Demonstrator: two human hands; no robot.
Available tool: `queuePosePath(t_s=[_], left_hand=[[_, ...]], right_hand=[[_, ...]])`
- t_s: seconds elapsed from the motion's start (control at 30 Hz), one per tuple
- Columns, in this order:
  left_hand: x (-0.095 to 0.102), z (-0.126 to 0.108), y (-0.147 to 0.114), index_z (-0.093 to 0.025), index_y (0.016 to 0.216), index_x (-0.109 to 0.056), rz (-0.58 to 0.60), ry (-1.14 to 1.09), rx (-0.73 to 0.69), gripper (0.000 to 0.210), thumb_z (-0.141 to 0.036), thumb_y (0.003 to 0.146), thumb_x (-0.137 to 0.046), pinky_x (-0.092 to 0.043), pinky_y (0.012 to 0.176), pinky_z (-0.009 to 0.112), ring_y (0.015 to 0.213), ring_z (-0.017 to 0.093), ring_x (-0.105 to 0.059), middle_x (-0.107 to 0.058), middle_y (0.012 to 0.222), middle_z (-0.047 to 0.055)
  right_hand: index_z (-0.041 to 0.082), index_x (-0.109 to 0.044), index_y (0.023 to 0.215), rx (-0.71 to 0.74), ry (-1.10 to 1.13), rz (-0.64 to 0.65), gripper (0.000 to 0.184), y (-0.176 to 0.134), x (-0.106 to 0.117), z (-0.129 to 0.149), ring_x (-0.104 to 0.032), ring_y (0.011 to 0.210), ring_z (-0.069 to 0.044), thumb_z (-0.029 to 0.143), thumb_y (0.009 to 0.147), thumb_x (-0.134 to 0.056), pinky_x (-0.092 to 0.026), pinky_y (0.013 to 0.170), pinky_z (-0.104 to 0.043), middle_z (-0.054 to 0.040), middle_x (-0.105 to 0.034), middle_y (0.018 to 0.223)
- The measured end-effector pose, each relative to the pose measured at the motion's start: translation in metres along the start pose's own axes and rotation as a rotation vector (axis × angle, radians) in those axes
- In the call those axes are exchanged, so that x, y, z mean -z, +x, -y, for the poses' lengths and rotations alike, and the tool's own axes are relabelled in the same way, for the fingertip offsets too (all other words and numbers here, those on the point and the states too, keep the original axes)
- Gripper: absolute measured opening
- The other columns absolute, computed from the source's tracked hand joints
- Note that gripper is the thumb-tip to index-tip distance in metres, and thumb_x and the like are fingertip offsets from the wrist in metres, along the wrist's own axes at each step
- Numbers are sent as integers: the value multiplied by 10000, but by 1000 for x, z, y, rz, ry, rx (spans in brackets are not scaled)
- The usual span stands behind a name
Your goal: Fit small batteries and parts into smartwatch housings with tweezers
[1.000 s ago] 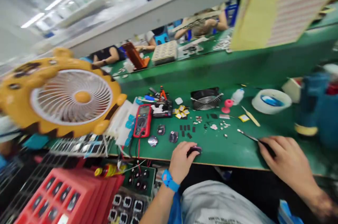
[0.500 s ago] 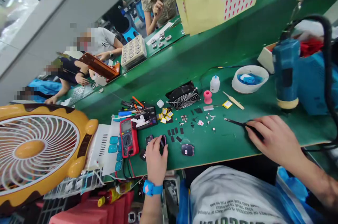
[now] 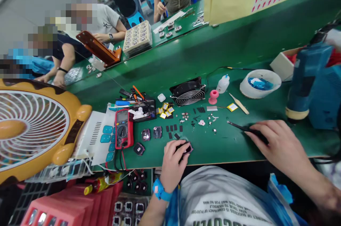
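My left hand (image 3: 173, 160), with a blue band at the wrist, has its fingers closed around a small dark device casing (image 3: 189, 148) at the bench's front edge. Three similar pieces lie to its left: a casing with a white label (image 3: 146, 134), a see-through-looking casing (image 3: 157, 132) and a dark casing (image 3: 139, 149). In my right hand (image 3: 277, 140) are slim black tweezers (image 3: 241, 126), their tip pointing left over the bench. Black rectangular pads (image 3: 175, 127) lie just beyond my left hand. Small loose parts (image 3: 201, 122) are scattered between the two hands.
A red multimeter (image 3: 124, 128) and a yellow fan (image 3: 39, 126) stand at left. Behind the parts are a black cooling fan (image 3: 188, 92), a white bottle (image 3: 223, 84), a pink spool (image 3: 213, 97) and a white tub (image 3: 259, 92). A blue tool (image 3: 306, 80) hangs at right. Co-workers sit opposite.
My left hand has moved right, from the group of casings to the one lying apart, and now grips it. My right hand keeps hold of the tweezers. The view has shifted.
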State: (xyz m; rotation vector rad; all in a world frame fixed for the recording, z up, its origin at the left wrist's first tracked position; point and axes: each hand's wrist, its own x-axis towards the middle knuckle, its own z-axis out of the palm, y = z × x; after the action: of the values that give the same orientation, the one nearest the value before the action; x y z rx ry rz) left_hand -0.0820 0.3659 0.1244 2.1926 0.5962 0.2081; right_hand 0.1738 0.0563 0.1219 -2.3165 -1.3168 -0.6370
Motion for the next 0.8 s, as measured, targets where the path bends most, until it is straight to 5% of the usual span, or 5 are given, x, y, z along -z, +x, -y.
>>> queuePosePath(t_s=[0.1, 0.17, 0.3, 0.53, 0.8], left_hand=[[-15, -11, -1, -362, 1247, -984, -58, -207, 119, 246, -457, 1058, -858, -808, 1258, 710, 1366, 442, -940, -980, 1386, 147], [-24, -22, -5, -319, 1172, -966, -11, -363, 203, 284, -558, 1053, -870, -873, 1090, 640, 1175, 416, -989, -997, 1273, 161], [-31, -45, -14, -300, 1048, -969, 134, -558, 315, 403, -699, 1005, -934, -858, 721, 500, 709, 331, -936, -981, 933, 106], [-27, -65, -29, -308, 1171, -1051, 71, -782, 406, 533, -473, 698, -1234, -846, 960, 412, 1040, 360, -1012, -1036, 1128, 113], [-23, -62, -30, -375, 1146, -1073, 37, -736, 291, 491, -446, 694, -1253, -823, 831, 344, 856, 303, -992, -1031, 975, 51]], right_hand=[[251, -812, 1236, -40, 160, 11, 152, 13, 7, 30, -874, 911, -322, 322, 1286, -687, -765, 801, -435, -90, -899, 1022], [291, -829, 1331, -121, 410, 101, 162, 20, 9, 60, -937, 1012, -316, 268, 1237, -700, -808, 837, -412, -76, -935, 1139], [398, -868, 1288, -334, 910, 387, 217, 21, 4, 113, -877, 776, -247, 350, 1192, -680, -769, 680, -360, 27, -926, 1046], [314, -937, 909, -1174, 1701, 484, 439, 7, -2, 137, -681, 536, -179, 662, 802, -1183, -594, 533, -284, -2, -828, 717], [365, -1011, 1004, -1197, 1905, 556, 486, 21, 15, 132, -799, 588, -214, 833, 909, -1104, -695, 674, -328, -38, -901, 711]])
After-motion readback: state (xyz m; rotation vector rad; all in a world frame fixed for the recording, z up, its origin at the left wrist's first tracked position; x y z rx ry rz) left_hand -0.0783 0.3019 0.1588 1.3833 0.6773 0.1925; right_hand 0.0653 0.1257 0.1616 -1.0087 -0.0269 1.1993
